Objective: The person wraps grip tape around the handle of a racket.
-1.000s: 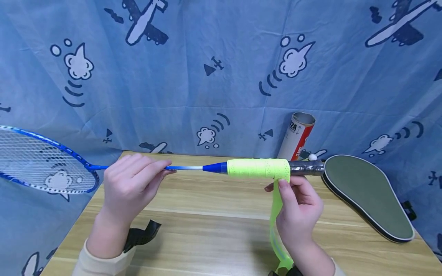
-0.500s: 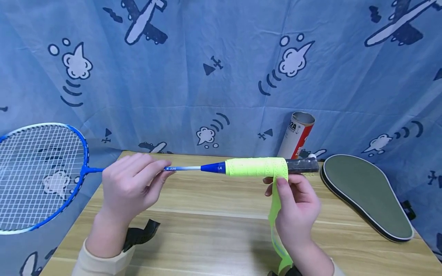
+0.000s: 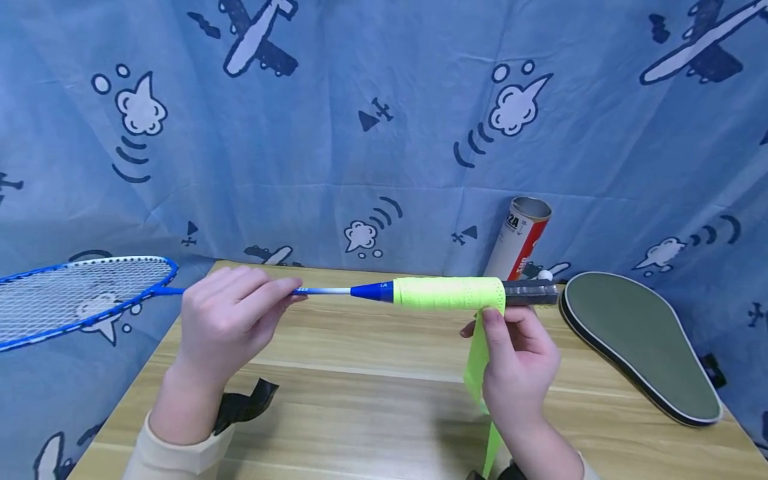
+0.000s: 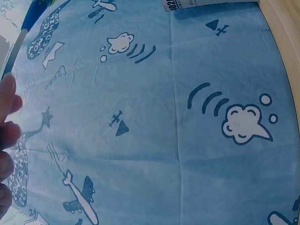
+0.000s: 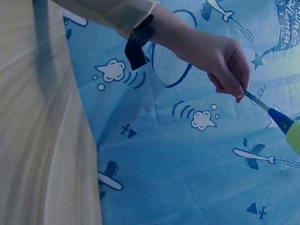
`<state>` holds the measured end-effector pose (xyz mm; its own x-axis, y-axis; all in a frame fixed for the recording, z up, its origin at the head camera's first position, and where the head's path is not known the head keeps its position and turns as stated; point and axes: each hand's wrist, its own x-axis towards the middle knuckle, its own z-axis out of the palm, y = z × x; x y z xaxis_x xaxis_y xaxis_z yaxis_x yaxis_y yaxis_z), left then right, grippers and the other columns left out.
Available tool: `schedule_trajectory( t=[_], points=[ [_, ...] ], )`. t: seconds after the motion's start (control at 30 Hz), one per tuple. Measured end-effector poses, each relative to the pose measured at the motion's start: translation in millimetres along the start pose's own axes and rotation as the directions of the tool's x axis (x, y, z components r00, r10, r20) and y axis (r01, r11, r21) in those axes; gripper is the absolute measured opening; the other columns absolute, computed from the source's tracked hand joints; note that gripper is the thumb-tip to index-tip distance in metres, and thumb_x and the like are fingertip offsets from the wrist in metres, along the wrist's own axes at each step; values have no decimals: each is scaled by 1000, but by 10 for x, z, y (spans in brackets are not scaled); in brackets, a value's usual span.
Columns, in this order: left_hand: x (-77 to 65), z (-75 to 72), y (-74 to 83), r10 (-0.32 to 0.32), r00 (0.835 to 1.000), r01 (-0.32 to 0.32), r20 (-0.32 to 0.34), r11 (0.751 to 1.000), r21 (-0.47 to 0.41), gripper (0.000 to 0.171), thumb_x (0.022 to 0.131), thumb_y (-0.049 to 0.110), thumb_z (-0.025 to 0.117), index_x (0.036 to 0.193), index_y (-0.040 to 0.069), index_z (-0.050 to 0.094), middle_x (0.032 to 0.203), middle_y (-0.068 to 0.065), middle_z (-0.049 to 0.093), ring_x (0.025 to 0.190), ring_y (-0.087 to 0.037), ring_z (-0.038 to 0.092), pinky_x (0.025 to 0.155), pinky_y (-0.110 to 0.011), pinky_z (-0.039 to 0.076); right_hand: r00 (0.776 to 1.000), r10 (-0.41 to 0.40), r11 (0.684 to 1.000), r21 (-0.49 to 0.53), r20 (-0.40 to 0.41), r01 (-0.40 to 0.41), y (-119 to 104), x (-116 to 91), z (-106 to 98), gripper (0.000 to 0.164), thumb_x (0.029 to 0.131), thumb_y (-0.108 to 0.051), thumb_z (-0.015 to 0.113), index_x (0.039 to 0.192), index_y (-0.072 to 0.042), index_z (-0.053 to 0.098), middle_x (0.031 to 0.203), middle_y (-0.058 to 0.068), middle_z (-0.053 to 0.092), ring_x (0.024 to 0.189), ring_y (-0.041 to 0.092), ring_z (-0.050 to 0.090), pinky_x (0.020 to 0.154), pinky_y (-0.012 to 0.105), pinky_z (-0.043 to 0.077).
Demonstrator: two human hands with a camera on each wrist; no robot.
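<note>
A racket (image 3: 373, 292) was held over a tabletop (image 3: 360, 407).
Left grip (image 3: 234, 317) pinched the shaft (image 3: 333, 291); right grip (image 3: 519, 357) pinched yellow tape (image 3: 447, 293) at the handle (image 3: 531, 292).

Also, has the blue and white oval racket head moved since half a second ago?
Yes, the racket head turned: against the blue printed fabric curtain, its bottom edge is now higher, its top edge lower.

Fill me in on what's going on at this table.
A person holds a badminton racket over the table. The left hand grips the shaft; the right hand pinches neon-yellow tape at the handle. Tape covers much of the handle, its dark end is bare, and a loose length hangs down. A green case lies to the right.
</note>
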<state>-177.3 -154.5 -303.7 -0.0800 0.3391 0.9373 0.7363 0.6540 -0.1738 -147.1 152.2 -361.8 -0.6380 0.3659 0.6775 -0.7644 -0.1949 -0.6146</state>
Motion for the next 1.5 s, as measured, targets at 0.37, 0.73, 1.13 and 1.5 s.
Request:
schedule_trajectory(
  t=[0.37, 0.73, 1.13, 1.5],
  points=[
    [-9, 4, 17, -85, 996, 81, 36, 993, 83, 27, 101, 26, 67, 94, 4, 81, 78, -9, 73, 68, -32, 63, 61, -46, 45, 1000, -8, 1000, 8, 19, 8, -7, 11, 6, 8, 93, 19, 56, 97, 21, 63, 94, 13, 70, 67, 18, 68, 65, 26, 61],
    [6, 32, 26, -2, 1000, 2, -2, 1000, 12, 27, 100, 28, 69, 87, 8, 81, 69, -2, 67, 50, -20, 55, 45, -36, 43, 999, 12, 1000, -24, -42, -13, -14, 28, 2, 11, 95, 14, 61, 85, 20, 60, 81, 10, 68, 60, 18, 68, 62, 26, 60],
    [-16, 24, 5, -7, 1000, 7, 0, 1000, -12, 30, 101, 30, 69, 84, 9, 81, 68, -3, 69, 51, -21, 57, 46, -36, 45, 999, 41, 999, -1, 3, -41, -39, 5, -24, 9, 93, 16, 57, 92, 14, 65, 90, 10, 70, 64, 17, 68, 63, 25, 60],
    [-2, 49, 32, -22, 996, 27, -89, 999, 48, 33, 99, 32, 71, 83, 6, 82, 75, -8, 71, 68, -33, 60, 60, -47, 40, 998, 17, 999, -48, -54, -20, -39, 25, -10, 9, 92, 13, 65, 84, 16, 65, 79, 8, 73, 59, 15, 67, 57, 22, 56]
  ],
)
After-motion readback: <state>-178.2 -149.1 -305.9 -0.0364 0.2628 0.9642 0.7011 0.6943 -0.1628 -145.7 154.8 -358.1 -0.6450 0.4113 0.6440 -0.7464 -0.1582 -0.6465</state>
